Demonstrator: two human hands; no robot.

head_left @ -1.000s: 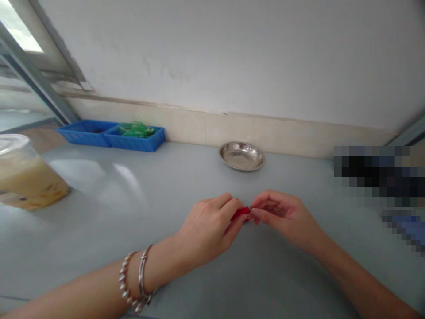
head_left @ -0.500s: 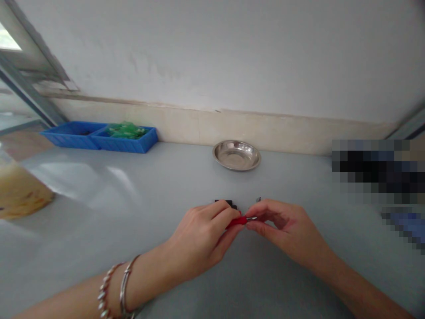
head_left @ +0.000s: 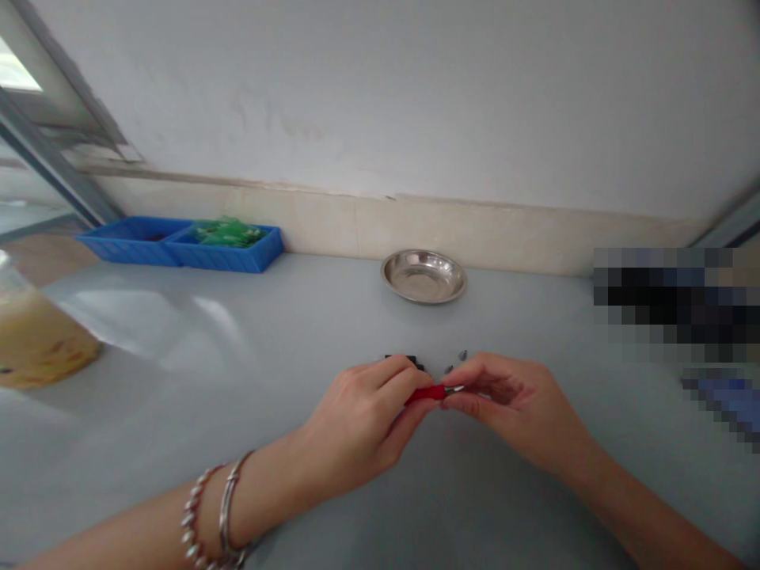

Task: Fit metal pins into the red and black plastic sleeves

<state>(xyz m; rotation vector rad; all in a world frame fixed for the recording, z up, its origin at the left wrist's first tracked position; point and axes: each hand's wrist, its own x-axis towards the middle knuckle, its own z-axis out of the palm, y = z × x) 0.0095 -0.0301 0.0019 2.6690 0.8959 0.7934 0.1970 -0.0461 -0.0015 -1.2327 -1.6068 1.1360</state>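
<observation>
My left hand [head_left: 362, 416] pinches a small red piece with a shiny metal tip [head_left: 425, 393], which points to the right. The fingers of my right hand [head_left: 511, 400] close around the tip end of that same piece, thumb below and index finger above. What kind of piece it is cannot be made out. Just behind my left fingers lies a small black part [head_left: 404, 360], partly covered by them. Beyond my right fingertips are two small dark metal bits, one a grey cone-like bit [head_left: 463, 355] on the grey table [head_left: 309, 317].
A round steel dish [head_left: 423, 279] stands near the wall. At the back left are two joined blue bins [head_left: 226, 257], the right one holding green material [head_left: 229, 233]. A clear container with yellowish contents [head_left: 47, 340] is at the left edge. Blurred-out items occupy the right side.
The right fingers have shifted slightly, and a second small metal bit now shows beside them. Both hands keep hold of the red piece.
</observation>
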